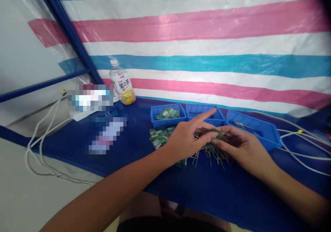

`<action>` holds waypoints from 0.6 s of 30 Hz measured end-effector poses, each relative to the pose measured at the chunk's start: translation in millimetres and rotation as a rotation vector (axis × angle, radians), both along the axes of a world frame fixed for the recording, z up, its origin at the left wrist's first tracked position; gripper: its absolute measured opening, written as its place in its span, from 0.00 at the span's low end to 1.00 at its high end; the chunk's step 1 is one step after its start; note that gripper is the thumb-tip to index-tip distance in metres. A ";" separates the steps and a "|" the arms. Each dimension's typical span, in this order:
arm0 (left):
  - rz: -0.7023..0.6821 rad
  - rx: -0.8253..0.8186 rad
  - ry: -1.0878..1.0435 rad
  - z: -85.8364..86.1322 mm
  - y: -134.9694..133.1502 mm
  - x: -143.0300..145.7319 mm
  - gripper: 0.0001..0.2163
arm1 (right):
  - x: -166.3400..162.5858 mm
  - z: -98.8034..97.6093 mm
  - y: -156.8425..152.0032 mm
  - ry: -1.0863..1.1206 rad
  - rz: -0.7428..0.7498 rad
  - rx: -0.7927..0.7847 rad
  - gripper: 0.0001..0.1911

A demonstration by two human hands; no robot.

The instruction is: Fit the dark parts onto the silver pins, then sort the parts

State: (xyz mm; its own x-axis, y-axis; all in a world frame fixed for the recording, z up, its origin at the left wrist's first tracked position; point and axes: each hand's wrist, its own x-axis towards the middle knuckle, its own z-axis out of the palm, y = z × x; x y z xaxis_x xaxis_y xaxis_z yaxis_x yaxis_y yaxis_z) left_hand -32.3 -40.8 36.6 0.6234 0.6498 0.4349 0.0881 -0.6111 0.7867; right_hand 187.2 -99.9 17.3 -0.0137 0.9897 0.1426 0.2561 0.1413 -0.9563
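My left hand (187,137) reaches in from the left, its index finger stretched out and its thumb pressed to a small green plastic bag (216,132). My right hand (239,144) grips the same bag from the other side with thumb and fingers. What the bag holds is hidden. Under both hands lies a loose pile of thin metal pins (210,156), partly covered by the fingers. Left of it, a heap of green plastic bags (158,138) sits on the blue table (232,194).
Behind the hands stand a blue bin (155,122) with green bags, a second blue bin (219,123) and a third bin (269,139) holding some pins. A drink bottle (124,87) and blurred-out items (107,135) are at left. White cables (307,152) run along both sides.
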 end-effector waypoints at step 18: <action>-0.019 -0.203 0.011 -1.9 8.0 -2.1 0.28 | 0.1 7.8 1.0 0.041 -0.114 0.018 0.20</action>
State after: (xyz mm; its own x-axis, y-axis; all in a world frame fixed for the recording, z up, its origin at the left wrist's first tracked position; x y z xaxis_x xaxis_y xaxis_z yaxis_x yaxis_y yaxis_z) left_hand -34.5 -32.7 34.7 0.6399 0.7119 0.2894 0.0873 -0.4414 0.8930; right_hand 187.3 -99.0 25.2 0.1049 0.9817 0.1587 0.2318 0.1311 -0.9639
